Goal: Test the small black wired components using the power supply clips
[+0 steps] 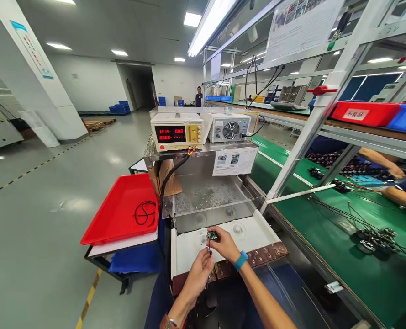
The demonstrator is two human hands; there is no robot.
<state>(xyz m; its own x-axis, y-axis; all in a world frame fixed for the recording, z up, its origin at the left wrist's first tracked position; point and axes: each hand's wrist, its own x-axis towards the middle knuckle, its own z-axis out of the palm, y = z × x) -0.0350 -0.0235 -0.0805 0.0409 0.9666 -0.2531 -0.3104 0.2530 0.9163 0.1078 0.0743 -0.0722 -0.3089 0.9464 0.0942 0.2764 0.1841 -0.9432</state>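
Observation:
My right hand (225, 244), with a blue wristband, pinches a small dark round part (212, 236) over the white tray (257, 233) in front of me. Thin wires hang from the part, and my left hand (199, 274) holds them just below it. Both hands hover above the tray's near edge, beside a brown strip with round sockets (267, 253). A clear plastic box (206, 196) stands right behind the tray.
A power supply with red digits (176, 131) and a fan unit (229, 128) sit on the metal shelf above. A red tray (120, 210) with a black cable lies to the left. Another person's arms (391, 178) work at the green bench (326, 228) on the right.

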